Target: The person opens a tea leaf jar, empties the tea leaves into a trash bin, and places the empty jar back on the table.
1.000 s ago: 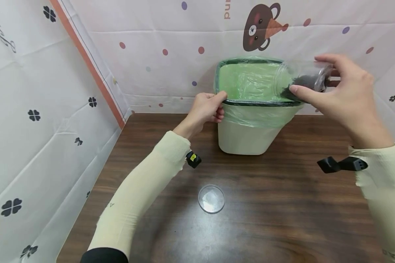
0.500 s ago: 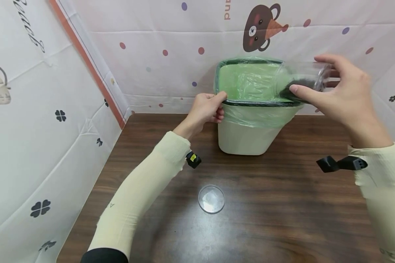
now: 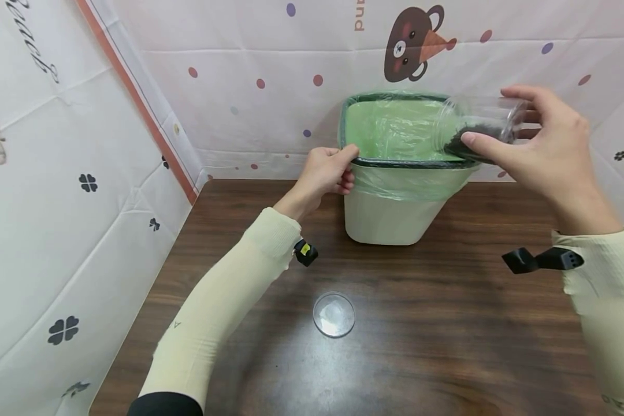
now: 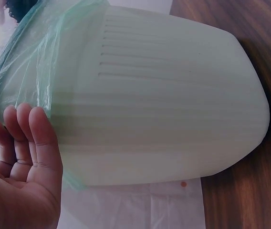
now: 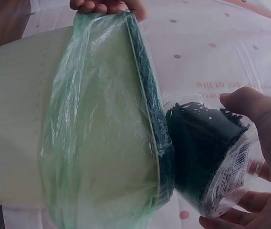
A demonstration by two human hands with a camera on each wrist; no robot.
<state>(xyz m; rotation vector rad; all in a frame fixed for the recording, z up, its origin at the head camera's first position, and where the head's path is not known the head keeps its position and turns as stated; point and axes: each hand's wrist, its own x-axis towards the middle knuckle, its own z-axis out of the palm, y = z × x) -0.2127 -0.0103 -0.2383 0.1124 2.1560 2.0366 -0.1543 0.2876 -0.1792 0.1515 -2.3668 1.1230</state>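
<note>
At the back of the table stands a cream trash can (image 3: 390, 222) with a green plastic bag (image 3: 395, 185) folded over its dark rim. My left hand (image 3: 325, 170) pinches the near left corner of that rim, thumb on top and fingers curled below; the left wrist view shows those fingers (image 4: 42, 133) beside the bag. In my right hand (image 3: 556, 138) is a clear jar (image 3: 481, 107), gripped near its base and lying on its side, mouth over the can's right end. Dark loose bits (image 5: 202, 143) lie along the jar's lower side. A label (image 5: 233, 169) with a barcode is on its base.
A round clear lid (image 3: 334, 315) lies on the brown wood-grain table (image 3: 421, 346), in front of the trash can. Patterned white sheets (image 3: 229, 104) rise behind and to the left. Each wrist bears a small black camera.
My right hand and the jar have shifted very slightly to the right over the last half second. The left hand stays on the rim, and the trash can and lid have not moved.
</note>
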